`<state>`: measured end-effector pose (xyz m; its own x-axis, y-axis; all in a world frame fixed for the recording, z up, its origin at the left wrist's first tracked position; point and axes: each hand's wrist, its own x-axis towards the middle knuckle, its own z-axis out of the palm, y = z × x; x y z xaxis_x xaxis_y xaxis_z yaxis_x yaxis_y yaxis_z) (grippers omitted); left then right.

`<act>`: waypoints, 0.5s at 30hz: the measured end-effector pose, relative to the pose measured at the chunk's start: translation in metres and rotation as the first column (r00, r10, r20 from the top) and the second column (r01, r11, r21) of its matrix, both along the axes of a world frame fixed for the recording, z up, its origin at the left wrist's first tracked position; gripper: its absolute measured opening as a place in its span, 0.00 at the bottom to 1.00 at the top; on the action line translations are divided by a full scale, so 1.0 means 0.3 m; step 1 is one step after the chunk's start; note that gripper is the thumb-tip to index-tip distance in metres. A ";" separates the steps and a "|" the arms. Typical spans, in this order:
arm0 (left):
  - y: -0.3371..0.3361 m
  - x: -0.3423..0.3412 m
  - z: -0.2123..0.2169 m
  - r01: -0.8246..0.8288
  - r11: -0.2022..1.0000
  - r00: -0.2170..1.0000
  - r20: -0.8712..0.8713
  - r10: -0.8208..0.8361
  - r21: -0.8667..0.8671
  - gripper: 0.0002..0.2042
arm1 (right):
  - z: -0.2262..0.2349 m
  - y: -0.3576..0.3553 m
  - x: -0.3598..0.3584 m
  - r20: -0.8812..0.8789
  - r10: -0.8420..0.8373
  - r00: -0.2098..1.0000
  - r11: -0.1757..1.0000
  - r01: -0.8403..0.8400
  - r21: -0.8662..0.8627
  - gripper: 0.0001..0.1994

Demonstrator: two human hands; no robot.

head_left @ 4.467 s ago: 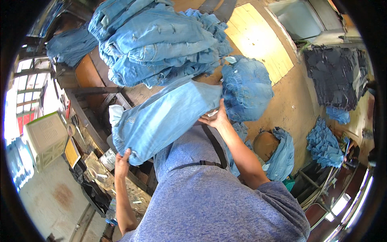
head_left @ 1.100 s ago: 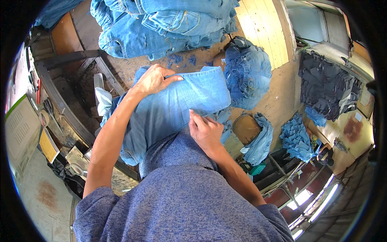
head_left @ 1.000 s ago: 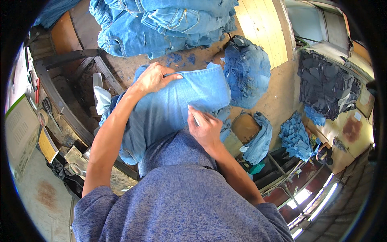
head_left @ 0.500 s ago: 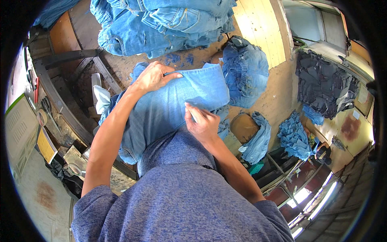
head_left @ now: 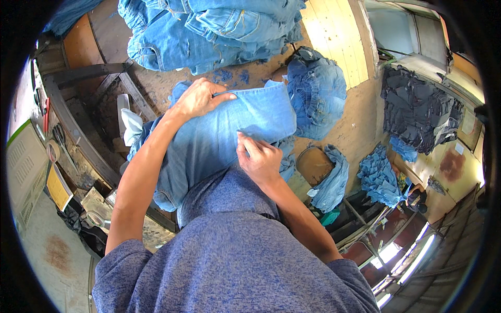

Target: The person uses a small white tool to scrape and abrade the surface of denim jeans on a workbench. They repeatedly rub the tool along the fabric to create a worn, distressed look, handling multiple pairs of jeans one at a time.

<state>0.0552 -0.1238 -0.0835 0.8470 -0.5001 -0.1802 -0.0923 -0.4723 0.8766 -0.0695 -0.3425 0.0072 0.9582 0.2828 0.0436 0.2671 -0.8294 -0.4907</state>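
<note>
Light blue jeans lie across my lap, one leg stretched out to the right with its hem end near the middle of the view. My left hand is closed on the upper edge of that leg, thumb on top of the cloth. Over the lower part of the leg, my right hand is closed in a pinch, fingertips at the denim. A tiny dark tip shows at those fingertips; what it belongs to is too small to tell.
A big heap of blue jeans lies ahead. Bundled jeans sit right of the leg. Further right are a dark garment pile and crumpled blue cloth. Scissors and a tape roll lie on the left bench.
My right hand has shifted very slightly left along the denim, still pinched. My left hand and the jeans have stayed in place.
</note>
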 end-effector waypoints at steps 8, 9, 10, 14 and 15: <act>-0.006 0.009 0.005 0.007 1.000 1.000 -0.025 -0.007 0.008 0.21 | 0.022 0.004 -0.013 -0.035 -0.034 0.999 0.999 0.033 -0.037 0.07; -0.007 0.009 0.006 0.016 0.999 0.999 -0.042 -0.015 0.033 0.21 | 0.027 0.002 -0.012 -0.062 -0.019 0.998 0.997 0.015 -0.073 0.07; -0.003 0.005 0.010 0.027 0.997 0.997 -0.073 -0.022 0.078 0.21 | 0.034 0.004 -0.011 -0.105 0.004 0.994 0.996 -0.014 -0.091 0.07; 0.050 -0.030 0.037 -0.014 0.995 0.957 -0.287 0.041 0.094 0.30 | 0.101 -0.002 0.000 -0.184 -0.096 0.978 0.995 0.102 0.022 0.06; 0.072 -0.043 0.044 -0.030 0.993 0.904 -0.420 0.076 0.114 0.32 | 0.120 0.006 -0.003 -0.187 -0.078 0.979 0.995 0.089 0.052 0.06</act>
